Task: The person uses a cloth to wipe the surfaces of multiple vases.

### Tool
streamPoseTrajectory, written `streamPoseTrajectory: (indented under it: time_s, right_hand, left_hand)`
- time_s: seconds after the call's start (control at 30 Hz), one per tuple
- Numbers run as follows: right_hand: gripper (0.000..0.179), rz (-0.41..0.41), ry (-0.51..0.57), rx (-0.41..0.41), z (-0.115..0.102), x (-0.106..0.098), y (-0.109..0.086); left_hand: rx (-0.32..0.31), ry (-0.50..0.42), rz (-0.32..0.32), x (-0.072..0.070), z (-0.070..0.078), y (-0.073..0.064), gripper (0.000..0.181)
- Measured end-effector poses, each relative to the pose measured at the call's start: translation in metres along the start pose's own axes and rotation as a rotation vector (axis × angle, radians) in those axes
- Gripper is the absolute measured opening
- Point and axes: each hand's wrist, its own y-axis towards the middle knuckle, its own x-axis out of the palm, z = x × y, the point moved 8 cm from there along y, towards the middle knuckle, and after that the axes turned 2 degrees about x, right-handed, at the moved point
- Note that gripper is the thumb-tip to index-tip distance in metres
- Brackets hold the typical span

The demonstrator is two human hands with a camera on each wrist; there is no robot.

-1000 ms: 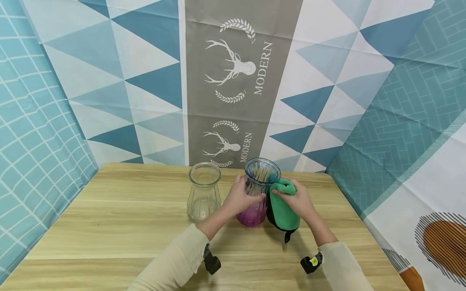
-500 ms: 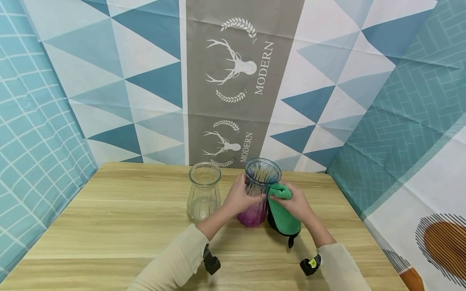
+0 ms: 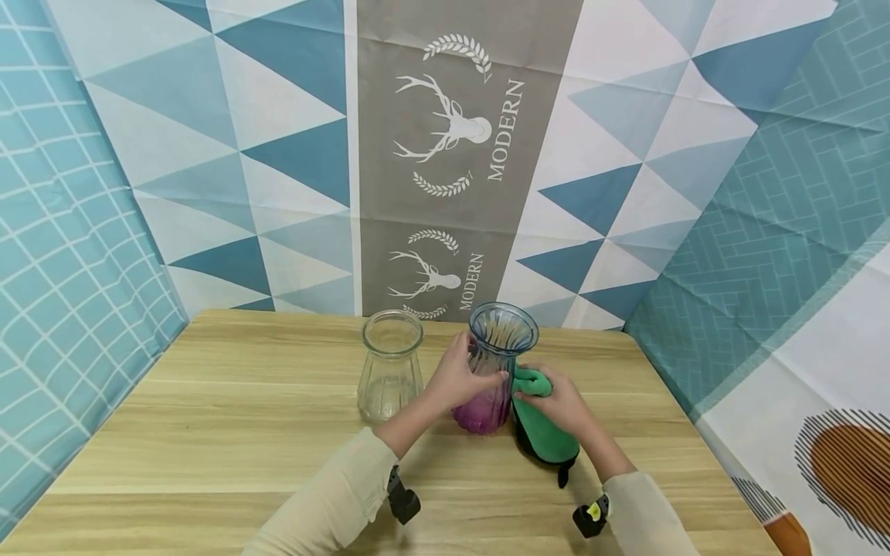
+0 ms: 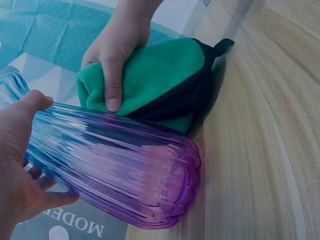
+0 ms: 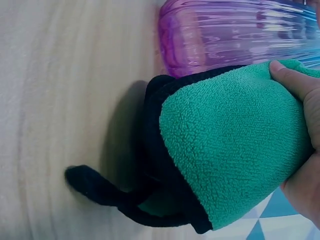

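A ribbed glass vase (image 3: 481,409), blue at the flared rim and purple-pink toward the base, stands upright on the wooden table. Just below its neck, my left hand (image 3: 459,376) grips it with thumb and fingers around the glass. On the vase's right side, my right hand (image 3: 565,401) pinches a folded green cloth (image 3: 545,436) with black edging and a small black loop. In the left wrist view the cloth (image 4: 155,75) lies against the wall of the vase (image 4: 115,165). The right wrist view shows the thumb pressing on the cloth (image 5: 230,135).
A clear glass vase (image 3: 389,386) stands upright to the left of the coloured one. The wooden table (image 3: 208,432) ends at a patterned cloth backdrop (image 3: 299,154) behind, with more patterned sheets at both sides.
My right hand has slid down the side of the coloured vase with the green cloth, slightly toward me. The left hand and both vases have stayed in place.
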Motion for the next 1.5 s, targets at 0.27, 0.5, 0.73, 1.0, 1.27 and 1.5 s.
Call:
streamPoseTrajectory:
  time_s: [0.27, 0.5, 0.73, 1.0, 1.27, 1.5]
  right_hand:
    - [0.048, -0.01, -0.055, 0.02, 0.011, 0.008, -0.001]
    - [0.05, -0.035, -0.127, 0.084, 0.021, 0.016, -0.003]
    - [0.049, -0.016, -0.086, 0.077, 0.02, 0.013, -0.003]
    - [0.053, 0.022, 0.04, 0.022, 0.002, -0.005, 0.0]
    - [0.042, 0.077, 0.051, 0.029, -0.018, -0.024, 0.007]
    - [0.043, 0.11, 0.055, -0.015, -0.035, -0.035, 0.01]
  left_hand:
    - [-0.037, -0.018, -0.002, 0.001, -0.005, 0.001, 0.088]
    - [-0.026, -0.006, 0.005, 0.001, -0.004, 0.002, 0.086]
    - [-0.024, -0.009, 0.005, 0.002, -0.004, 0.001, 0.085]
    - [-0.009, -0.006, 0.011, 0.002, -0.004, 0.001, 0.083]
    - [0.021, 0.011, 0.015, 0.0, 0.0, 0.001, 0.078]
    - [0.02, 0.008, 0.005, 0.0, 0.001, 0.001, 0.076]
